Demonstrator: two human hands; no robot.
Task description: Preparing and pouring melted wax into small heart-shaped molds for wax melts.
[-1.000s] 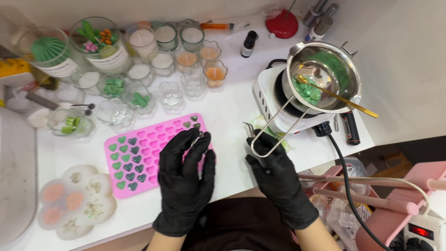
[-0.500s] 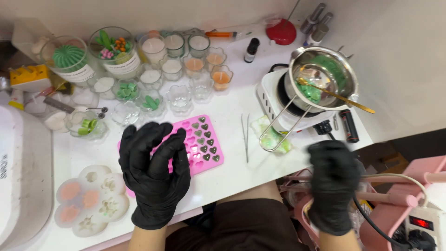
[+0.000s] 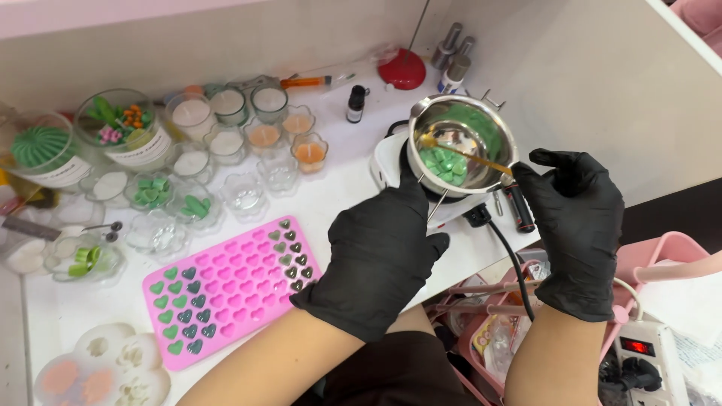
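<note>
- The pink heart mould (image 3: 226, 289) lay near the bench's front edge, some cavities filled green and grey.
- The gloved left hand (image 3: 380, 259) reached palm-down toward the steel pot's (image 3: 460, 143) handle; its grip was hidden.
- The pot of green wax pieces sat on a white hotplate (image 3: 391, 162).
- The right hand (image 3: 575, 225) pinched the yellow stirrer (image 3: 462, 154).
- The white bench (image 3: 331, 203) met a white wall.

Bright, even overhead light, soft shadows, glare on steel pot (image 3: 460, 143), sharp w/ slight edge distortion.

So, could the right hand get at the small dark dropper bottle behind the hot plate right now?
Probably not directly: the steel melting pot and the left hand sit between the right hand and the dark dropper bottle.
</note>
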